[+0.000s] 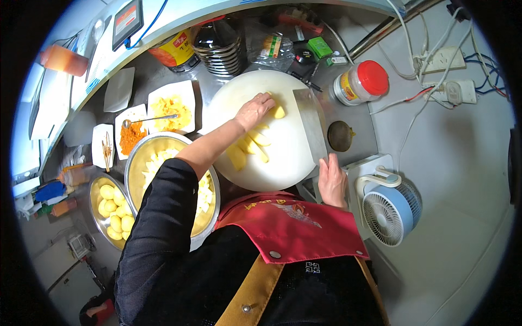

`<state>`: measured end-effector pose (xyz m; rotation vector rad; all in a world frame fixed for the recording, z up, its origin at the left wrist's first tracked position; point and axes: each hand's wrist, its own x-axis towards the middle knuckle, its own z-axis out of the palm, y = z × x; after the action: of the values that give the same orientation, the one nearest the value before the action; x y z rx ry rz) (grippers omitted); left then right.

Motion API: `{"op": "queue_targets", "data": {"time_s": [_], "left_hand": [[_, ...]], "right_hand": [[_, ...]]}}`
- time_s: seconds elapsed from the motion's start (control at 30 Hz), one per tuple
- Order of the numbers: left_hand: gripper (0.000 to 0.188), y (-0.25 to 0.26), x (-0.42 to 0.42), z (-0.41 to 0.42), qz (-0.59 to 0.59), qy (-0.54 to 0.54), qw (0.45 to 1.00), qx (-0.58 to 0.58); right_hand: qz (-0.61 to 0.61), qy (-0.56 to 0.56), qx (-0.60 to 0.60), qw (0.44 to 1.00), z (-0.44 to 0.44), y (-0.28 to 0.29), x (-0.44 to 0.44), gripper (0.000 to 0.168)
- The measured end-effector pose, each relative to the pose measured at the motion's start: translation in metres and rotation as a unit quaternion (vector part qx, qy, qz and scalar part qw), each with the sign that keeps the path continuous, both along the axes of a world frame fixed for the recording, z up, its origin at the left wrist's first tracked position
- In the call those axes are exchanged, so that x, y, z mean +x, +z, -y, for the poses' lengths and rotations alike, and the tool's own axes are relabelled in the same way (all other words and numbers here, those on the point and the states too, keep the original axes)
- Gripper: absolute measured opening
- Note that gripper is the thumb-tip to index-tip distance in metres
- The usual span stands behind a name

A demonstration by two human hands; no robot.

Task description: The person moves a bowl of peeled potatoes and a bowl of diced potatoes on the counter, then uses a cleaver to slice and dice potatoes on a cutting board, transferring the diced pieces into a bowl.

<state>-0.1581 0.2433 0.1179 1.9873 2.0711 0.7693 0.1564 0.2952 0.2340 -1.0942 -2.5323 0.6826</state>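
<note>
On a round white cutting board (pixel 285 167), my left hand (pixel 256 111) rests with bent fingers on a piece of peeled potato (pixel 278 111). Several long potato slices (pixel 253 143) lie below it, nearer to me. My right hand (pixel 332 179) is at the board's right edge, its fingers at the near end of a broad metal cleaver (pixel 308 124); the handle is hidden by the hand. The blade lies over the right part of the board, apart from the potato. Left of the board, partly under my left arm, a large metal bowl (pixel 132 163) holds cut potato chunks (pixel 206 195).
A smaller bowl of whole peeled potatoes (pixel 116 223) stands far left. White dishes hold chopped yellow food (pixel 173 112), orange food (pixel 131 136) and toothpicks (pixel 107 148). Behind the board is a dark ribbed bottle (pixel 217 47); right are a red-lidded jar (pixel 359 83) and a fan (pixel 387 212).
</note>
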Motion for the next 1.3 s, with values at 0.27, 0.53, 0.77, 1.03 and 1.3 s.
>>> {"op": "queue_targets", "data": {"time_s": [0.27,0.53,0.77,1.03,1.3], "left_hand": [[0.026,-0.009,0.015,0.018,0.072,0.103,0.986,0.109],[0.024,-0.017,0.012,-0.002,0.061,0.084,0.989,0.103],[0.02,-0.026,0.02,0.001,0.101,0.122,0.979,0.128],[0.017,-0.028,0.02,0.0,0.111,0.122,0.978,0.131],[0.023,-0.03,0.02,0.0,0.12,0.115,0.979,0.121]], "right_hand": [[0.074,0.054,0.012,0.996,-0.022,-0.01,-0.067,0.018],[0.13,0.06,0.011,0.99,-0.031,-0.005,-0.093,0.019],[0.153,0.107,0.009,0.982,-0.03,-0.003,-0.107,0.018],[0.247,0.114,-0.049,0.961,-0.031,0.001,-0.117,0.015],[0.309,0.134,-0.093,0.937,-0.048,-0.004,-0.134,0.024]]}}
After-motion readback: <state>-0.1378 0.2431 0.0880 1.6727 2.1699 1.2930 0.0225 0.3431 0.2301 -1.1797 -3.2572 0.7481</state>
